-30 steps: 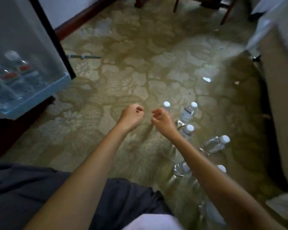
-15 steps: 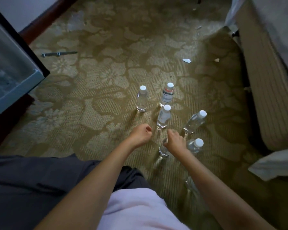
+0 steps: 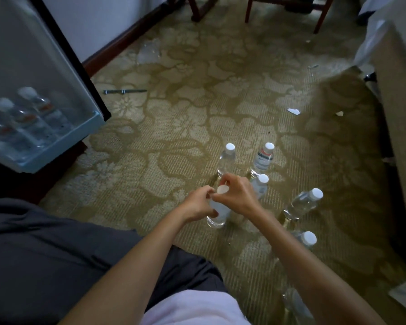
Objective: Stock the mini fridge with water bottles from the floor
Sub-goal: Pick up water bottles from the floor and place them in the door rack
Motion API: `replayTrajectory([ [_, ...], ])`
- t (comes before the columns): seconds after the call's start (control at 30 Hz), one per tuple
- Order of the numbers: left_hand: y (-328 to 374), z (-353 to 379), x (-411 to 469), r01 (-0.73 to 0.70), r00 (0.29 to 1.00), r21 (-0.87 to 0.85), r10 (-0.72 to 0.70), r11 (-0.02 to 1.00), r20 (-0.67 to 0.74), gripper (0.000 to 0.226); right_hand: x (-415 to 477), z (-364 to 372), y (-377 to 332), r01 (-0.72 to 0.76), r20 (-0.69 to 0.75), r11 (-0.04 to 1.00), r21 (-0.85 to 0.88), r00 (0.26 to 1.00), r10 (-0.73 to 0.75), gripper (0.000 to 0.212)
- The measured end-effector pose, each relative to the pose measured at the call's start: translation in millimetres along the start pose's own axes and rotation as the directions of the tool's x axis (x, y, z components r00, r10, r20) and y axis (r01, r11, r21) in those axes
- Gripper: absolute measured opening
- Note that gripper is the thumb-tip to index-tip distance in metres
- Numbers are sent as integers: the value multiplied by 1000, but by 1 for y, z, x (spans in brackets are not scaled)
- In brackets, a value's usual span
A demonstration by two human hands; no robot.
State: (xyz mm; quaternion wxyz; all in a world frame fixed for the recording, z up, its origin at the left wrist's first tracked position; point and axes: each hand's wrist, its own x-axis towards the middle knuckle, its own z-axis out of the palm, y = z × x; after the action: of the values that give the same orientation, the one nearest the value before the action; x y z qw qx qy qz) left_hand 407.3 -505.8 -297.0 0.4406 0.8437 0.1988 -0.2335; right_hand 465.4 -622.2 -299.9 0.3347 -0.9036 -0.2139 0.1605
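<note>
A clear water bottle [image 3: 217, 215] with a white cap is lifted just above the carpet between both hands. My left hand [image 3: 198, 205] grips its body from the left. My right hand [image 3: 237, 195] grips its neck and shoulder from the right. Several more capped water bottles stand on the carpet behind and to the right: one [image 3: 226, 159], a labelled one [image 3: 264, 158], one [image 3: 260, 185] partly hidden by my right hand, one [image 3: 301, 204], and one [image 3: 306, 239]. The open fridge door's shelf [image 3: 63, 141] at the left holds several bottles [image 3: 33, 111].
A bed base [image 3: 399, 118] runs along the right side. Chair legs [image 3: 319, 17] stand at the back. A metal strip [image 3: 124, 91] and paper scraps [image 3: 294, 111] lie on the carpet. Another bottle [image 3: 295, 303] lies near my right forearm. My knee in dark trousers [image 3: 56, 254] fills the lower left.
Both hands have closed on one bottle and raised it off the carpet. The view has swung left and up, bringing the fridge door shelf back into sight.
</note>
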Motion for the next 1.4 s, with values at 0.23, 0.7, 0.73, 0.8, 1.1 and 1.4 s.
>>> replayTrajectory([
  [0.23,-18,-84,-3,-98,950,-101,62,990,-307,68,54,8,-105,253,-62,965,76,967,-249,19],
  [0.7,-68,-279,-27,-93,765,-196,-56,976,-642,38,177,83,-212,293,468,921,257,796,-384,50],
  [0.73,-73,-292,-24,-97,755,-192,-53,977,-654,39,185,99,-218,287,463,921,265,800,-382,58],
  [0.8,-82,-312,-19,-111,749,-191,-44,975,-661,47,199,127,-234,280,400,911,302,830,-388,68],
  [1.1,-152,-389,12,-67,707,-103,-26,992,-707,60,277,217,-304,260,179,892,369,922,-343,60],
  [1.4,-211,-417,30,228,670,394,150,891,-727,65,329,257,-325,178,19,931,320,981,-194,51],
])
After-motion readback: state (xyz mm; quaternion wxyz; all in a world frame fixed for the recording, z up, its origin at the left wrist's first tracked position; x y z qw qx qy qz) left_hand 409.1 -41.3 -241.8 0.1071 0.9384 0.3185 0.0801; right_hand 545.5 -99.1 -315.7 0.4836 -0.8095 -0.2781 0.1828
